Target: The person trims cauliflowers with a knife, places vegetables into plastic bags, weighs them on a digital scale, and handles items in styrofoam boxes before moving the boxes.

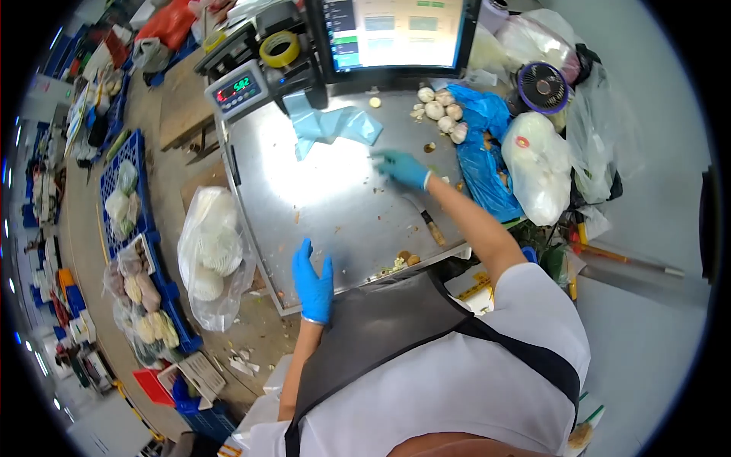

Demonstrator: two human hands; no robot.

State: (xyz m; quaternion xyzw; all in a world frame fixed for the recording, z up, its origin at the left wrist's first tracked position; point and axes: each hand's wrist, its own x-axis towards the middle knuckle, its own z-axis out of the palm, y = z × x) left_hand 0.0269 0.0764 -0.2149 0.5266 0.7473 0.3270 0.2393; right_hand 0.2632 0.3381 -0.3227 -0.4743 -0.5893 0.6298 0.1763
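Note:
My left hand [312,283], in a blue glove, is over the near left edge of the metal weighing table [304,228], with fingers stretched out and nothing in them. Over the table's middle right is my right hand [402,167], in a greenish-blue glove and smeared by motion, so its grip is unclear. A knife [434,228] with a wooden handle lies just below the right wrist. Several white garlic bulbs [435,110] sit at the far right of the table. Crumpled light-blue plastic [335,126] lies at the far side. Small scraps [403,259] dot the steel surface.
A scale display [237,89], a roll of yellow tape [279,49] and a lit monitor [392,34] stand beyond the table. To the right are a blue bag [483,156], a white bag [537,164] and a small fan [543,87]. Bagged white produce [217,247] lies left.

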